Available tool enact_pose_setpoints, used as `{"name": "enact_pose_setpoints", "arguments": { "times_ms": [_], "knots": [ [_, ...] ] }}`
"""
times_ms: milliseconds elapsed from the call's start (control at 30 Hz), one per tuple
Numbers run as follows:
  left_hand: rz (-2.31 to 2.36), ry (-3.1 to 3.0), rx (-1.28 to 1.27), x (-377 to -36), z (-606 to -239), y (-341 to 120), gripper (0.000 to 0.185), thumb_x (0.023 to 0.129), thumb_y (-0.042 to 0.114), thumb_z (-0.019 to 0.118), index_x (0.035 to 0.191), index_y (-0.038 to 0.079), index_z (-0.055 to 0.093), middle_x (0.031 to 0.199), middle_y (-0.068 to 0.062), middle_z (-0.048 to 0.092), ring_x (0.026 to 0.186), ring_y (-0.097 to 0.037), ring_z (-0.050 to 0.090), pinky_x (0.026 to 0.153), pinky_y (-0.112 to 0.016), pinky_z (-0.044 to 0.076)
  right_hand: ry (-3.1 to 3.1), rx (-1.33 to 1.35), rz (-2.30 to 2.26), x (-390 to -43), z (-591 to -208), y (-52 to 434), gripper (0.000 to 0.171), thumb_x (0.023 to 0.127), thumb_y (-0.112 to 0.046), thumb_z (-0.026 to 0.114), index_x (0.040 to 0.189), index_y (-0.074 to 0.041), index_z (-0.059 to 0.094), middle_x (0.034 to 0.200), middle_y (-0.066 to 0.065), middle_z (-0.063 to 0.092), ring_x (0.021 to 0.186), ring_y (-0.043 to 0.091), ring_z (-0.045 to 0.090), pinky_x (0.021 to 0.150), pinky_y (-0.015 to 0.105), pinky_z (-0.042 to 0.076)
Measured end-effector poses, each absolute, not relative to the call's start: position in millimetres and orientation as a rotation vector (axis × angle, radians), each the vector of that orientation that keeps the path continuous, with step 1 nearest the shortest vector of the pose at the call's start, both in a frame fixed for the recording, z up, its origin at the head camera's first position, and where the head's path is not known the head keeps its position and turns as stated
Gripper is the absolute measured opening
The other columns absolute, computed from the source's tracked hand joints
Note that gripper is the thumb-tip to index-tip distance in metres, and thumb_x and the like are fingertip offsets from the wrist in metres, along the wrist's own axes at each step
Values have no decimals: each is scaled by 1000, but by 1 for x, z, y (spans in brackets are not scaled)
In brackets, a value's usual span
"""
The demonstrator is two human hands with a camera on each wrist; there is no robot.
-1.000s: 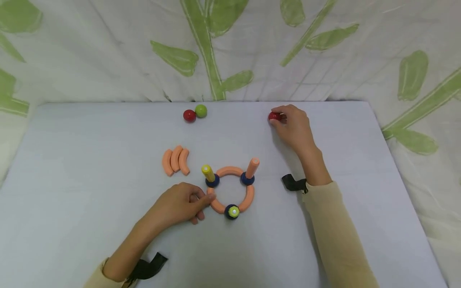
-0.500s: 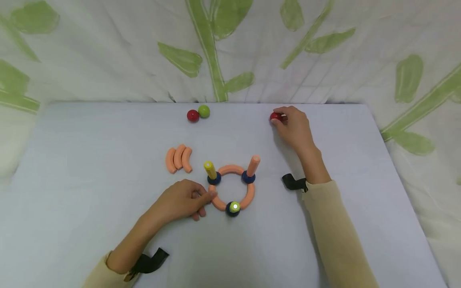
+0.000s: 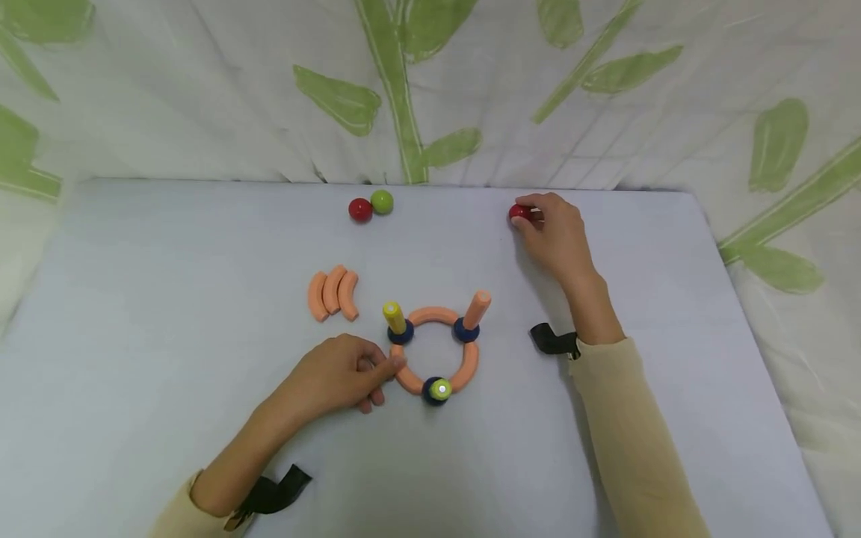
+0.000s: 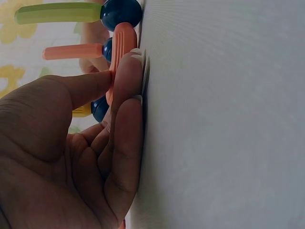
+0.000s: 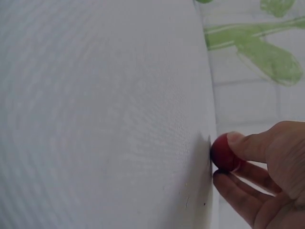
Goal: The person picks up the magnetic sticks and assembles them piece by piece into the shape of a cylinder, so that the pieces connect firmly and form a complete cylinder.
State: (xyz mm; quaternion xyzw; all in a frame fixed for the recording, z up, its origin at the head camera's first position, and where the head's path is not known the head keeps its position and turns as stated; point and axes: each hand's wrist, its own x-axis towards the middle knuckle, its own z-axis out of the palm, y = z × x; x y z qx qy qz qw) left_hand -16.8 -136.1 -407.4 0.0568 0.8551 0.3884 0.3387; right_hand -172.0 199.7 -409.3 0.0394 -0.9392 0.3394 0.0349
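Note:
On the table lies a ring of curved orange pieces joined by dark blue balls (image 3: pixel 436 391), from which a yellow rod (image 3: pixel 393 317), an orange rod (image 3: pixel 477 309) and a lime-green rod (image 4: pixel 57 13) stand up. My left hand (image 3: pixel 339 376) pinches the ring's left curved piece (image 4: pixel 125 38) between thumb and fingers. Towards the back right, my right hand (image 3: pixel 554 233) pinches a red ball (image 5: pixel 224 153) between thumb and fingers, at the tabletop. In the right wrist view its curled fingers show below the ball.
Left of the ring, several loose curved orange pieces (image 3: pixel 333 290) lie side by side. Near the back edge, another red ball (image 3: pixel 360 210) touches a green ball (image 3: pixel 382 202). A white curtain with green leaves (image 3: pixel 336 97) hangs behind the table (image 3: pixel 168 299).
Both hands keep their hold, on the curved piece and on the red ball. The whole scene shifts slightly with the head camera; nothing on the table has visibly moved otherwise.

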Motion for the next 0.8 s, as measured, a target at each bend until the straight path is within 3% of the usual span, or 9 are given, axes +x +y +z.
{"name": "enact_pose_setpoints", "arguments": {
  "times_ms": [567, 800],
  "knots": [
    [1015, 2216, 155, -22, -405, -137, 47, 101, 60, 62, 84, 19, 74, 65, 7, 72, 57, -13, 69, 65, -33, 46, -2923, 104, 1083, -171, -409, 203, 34, 100, -10, 72, 132, 0, 66, 131, 23, 69, 114, 38, 72, 105, 50, 55],
    [1013, 2207, 142, -20, -405, -135, 50, 101, 63, 61, 82, 19, 74, 64, 6, 72, 57, -13, 68, 62, -33, 44, -2886, 182, 1157, -170, -400, 203, 38, 99, -9, 73, 134, 2, 65, 133, 23, 67, 121, 37, 69, 105, 49, 57]
  ]
}}
